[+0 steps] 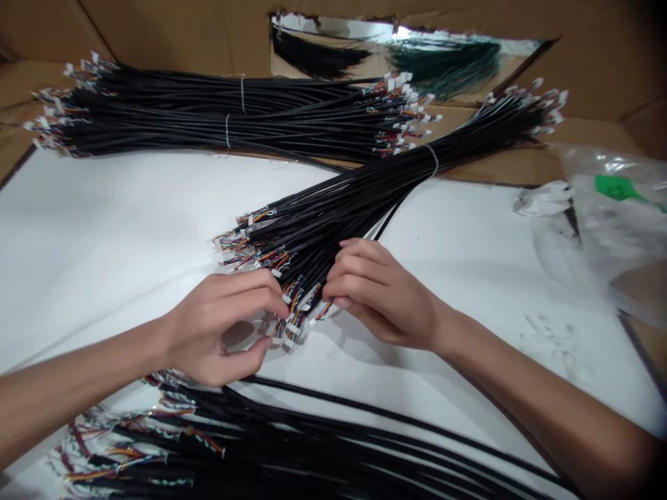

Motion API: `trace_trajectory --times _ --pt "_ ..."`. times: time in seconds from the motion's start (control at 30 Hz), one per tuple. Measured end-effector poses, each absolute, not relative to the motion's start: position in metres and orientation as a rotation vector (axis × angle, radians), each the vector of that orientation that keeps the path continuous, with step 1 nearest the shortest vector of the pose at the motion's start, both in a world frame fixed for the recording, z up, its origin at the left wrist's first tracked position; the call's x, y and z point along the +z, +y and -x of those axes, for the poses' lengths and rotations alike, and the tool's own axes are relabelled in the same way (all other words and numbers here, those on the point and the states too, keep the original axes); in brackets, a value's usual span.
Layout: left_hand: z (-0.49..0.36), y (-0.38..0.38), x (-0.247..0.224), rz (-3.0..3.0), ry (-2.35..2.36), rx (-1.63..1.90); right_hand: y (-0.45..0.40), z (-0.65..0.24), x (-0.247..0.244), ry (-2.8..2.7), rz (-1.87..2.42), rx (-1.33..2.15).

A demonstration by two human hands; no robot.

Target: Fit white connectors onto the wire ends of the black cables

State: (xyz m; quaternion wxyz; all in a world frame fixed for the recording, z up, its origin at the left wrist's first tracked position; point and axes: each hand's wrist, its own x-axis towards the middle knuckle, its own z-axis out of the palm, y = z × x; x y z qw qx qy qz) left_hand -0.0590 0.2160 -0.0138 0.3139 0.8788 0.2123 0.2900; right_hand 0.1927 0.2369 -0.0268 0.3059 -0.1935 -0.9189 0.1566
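Note:
A tied bundle of black cables (pixel 359 191) lies slantwise on the white table, its near ends fanned out into coloured wires with white connectors (pixel 294 326). At the left side of those ends is my left hand (pixel 224 326), thumb and fingers curved but apart, with nothing between them. My right hand (pixel 383 292) has its fingers curled together at the right edge of the fan, pinching one cable end (pixel 327 309) just behind its white connector. Its fingertips partly hide that cable.
Two more tied cable bundles (pixel 171 128) lie at the back left. Loose black cables (pixel 292 437) cross the front. Cardboard walls (pixel 171 35) stand behind, with a cut-out opening. A clear plastic bag (pixel 615 236) and small white pieces (pixel 557 340) are at the right.

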Motion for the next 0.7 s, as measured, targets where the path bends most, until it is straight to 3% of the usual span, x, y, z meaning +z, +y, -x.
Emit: trace_trajectory --times 0.27,0.7 --pt "0.061 0.216 -0.015 -2.316 0.576 0.788 0.257 -0.183 0.001 -2.448 0.477 0.783" --pt "0.059 0.215 -0.014 -2.270 0.611 0.836 0.269 -0.178 0.003 -2.482 0.371 0.838"
